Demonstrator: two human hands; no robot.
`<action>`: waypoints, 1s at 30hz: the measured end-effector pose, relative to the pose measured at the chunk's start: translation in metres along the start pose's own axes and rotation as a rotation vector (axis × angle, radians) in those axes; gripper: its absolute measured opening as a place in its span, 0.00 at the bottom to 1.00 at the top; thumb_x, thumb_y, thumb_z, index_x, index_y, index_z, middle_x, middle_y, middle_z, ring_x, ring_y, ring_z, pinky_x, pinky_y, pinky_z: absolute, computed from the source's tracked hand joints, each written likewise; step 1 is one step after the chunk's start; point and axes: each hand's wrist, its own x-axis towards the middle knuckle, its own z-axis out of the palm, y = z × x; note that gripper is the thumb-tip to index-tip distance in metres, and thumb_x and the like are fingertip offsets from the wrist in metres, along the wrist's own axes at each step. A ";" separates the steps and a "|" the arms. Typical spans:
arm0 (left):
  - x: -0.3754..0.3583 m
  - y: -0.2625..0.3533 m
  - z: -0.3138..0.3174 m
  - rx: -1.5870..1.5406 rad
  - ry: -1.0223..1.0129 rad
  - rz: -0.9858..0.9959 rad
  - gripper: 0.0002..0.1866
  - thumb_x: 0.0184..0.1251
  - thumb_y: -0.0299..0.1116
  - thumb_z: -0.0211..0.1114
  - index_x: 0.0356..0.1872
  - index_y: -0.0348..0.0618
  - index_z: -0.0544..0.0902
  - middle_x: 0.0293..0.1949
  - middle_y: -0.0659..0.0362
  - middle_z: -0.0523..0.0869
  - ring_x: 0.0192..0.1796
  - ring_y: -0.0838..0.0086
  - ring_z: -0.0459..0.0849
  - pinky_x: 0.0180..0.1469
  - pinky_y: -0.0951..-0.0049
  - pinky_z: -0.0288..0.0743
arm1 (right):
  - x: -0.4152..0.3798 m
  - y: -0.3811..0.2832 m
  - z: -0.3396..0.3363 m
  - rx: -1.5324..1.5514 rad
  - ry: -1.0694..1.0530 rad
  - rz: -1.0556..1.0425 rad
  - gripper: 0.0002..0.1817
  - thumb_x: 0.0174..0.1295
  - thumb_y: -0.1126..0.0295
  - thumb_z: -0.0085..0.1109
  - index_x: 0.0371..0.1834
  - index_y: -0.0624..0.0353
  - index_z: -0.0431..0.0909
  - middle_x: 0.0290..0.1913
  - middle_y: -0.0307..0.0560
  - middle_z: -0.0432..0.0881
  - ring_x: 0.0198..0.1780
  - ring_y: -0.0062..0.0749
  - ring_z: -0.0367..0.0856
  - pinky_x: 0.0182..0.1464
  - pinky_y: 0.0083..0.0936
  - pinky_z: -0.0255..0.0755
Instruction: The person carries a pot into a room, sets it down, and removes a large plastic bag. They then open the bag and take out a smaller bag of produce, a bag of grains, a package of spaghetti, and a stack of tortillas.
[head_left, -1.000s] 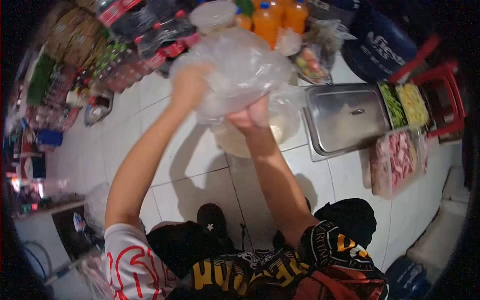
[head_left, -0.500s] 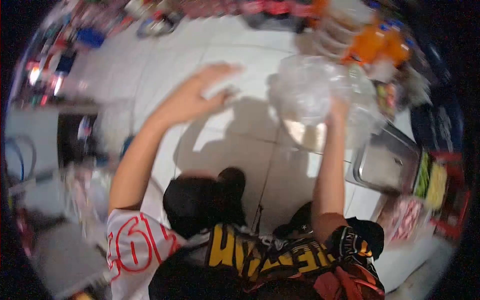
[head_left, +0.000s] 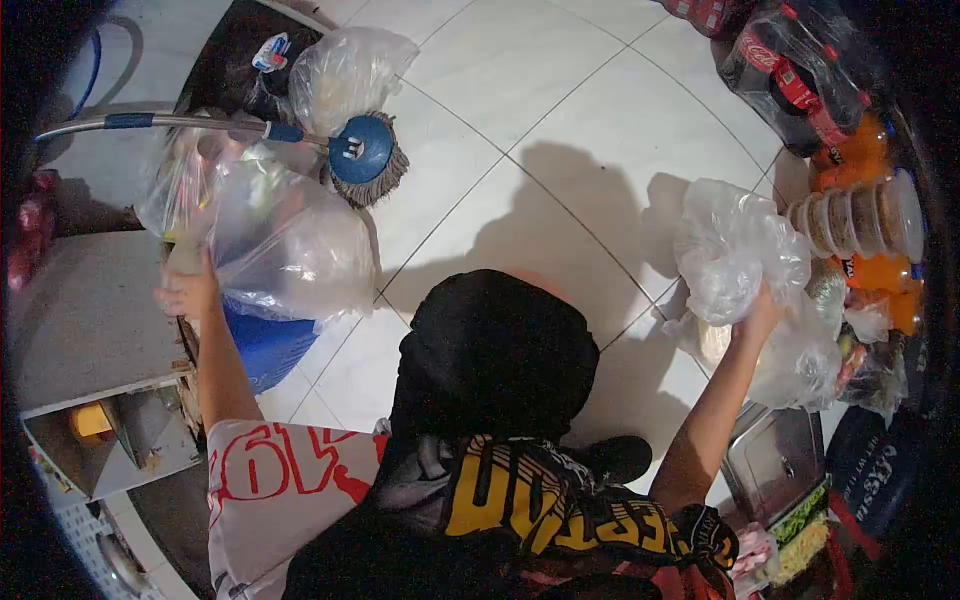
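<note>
My right hand [head_left: 762, 316] is closed on a bunched clear plastic bag [head_left: 738, 250], holding it low over the tiles at the right. A pale bundle shows through the plastic under my fingers. At the left, my left hand [head_left: 188, 293] reaches to the edge of a grey-topped cabinet [head_left: 90, 310], thumb and fingers apart. Between them shows a small pale, yellowish thing, and I cannot tell whether I grip it. Just beside that hand bulges a large clear plastic bag [head_left: 295, 235] with mixed contents, above a blue container [head_left: 265, 345].
A round blue brush [head_left: 362, 160] on a metal pole crosses the upper left. Cola bottles [head_left: 790, 85], stacked clear tubs [head_left: 855, 215] and orange bottles [head_left: 850, 150] line the right. A metal tray [head_left: 775, 450] lies nearer me. White tiled floor [head_left: 490, 120] spans the middle.
The view has swung to the left. My left hand has gone from open over the floor to the cabinet's edge. My right hand still holds the plastic bag.
</note>
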 end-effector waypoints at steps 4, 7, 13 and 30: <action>0.019 -0.039 0.030 -0.162 -0.081 -0.255 0.44 0.35 0.58 0.62 0.57 0.51 0.57 0.56 0.49 0.51 0.55 0.44 0.55 0.47 0.49 0.60 | 0.001 0.000 0.003 -0.019 -0.001 -0.007 0.23 0.44 0.79 0.55 0.47 0.69 0.65 0.44 0.50 0.72 0.42 0.34 0.73 0.42 0.26 0.69; 0.041 -0.080 0.072 -0.334 -0.400 -0.339 0.36 0.39 0.49 0.61 0.52 0.45 0.62 0.47 0.48 0.61 0.50 0.50 0.63 0.43 0.56 0.64 | 0.003 0.006 0.006 -0.011 0.034 0.023 0.22 0.44 0.80 0.54 0.46 0.69 0.66 0.44 0.50 0.72 0.42 0.34 0.73 0.42 0.26 0.69; 0.076 -0.028 0.046 -1.221 -0.051 -0.504 0.15 0.49 0.32 0.55 0.36 0.32 0.72 0.31 0.49 0.76 0.35 0.63 0.75 0.33 0.69 0.70 | 0.000 0.005 0.013 -0.138 -0.026 -0.039 0.22 0.45 0.78 0.55 0.47 0.67 0.66 0.44 0.49 0.72 0.42 0.33 0.73 0.43 0.24 0.67; 0.041 0.263 -0.298 -2.266 -0.074 0.688 0.07 0.45 0.21 0.51 0.27 0.36 0.75 0.23 0.60 0.76 0.24 0.75 0.75 0.27 0.78 0.68 | 0.001 -0.060 -0.030 -0.029 0.159 -0.304 0.26 0.43 0.79 0.56 0.50 0.64 0.63 0.43 0.48 0.72 0.41 0.33 0.73 0.42 0.24 0.67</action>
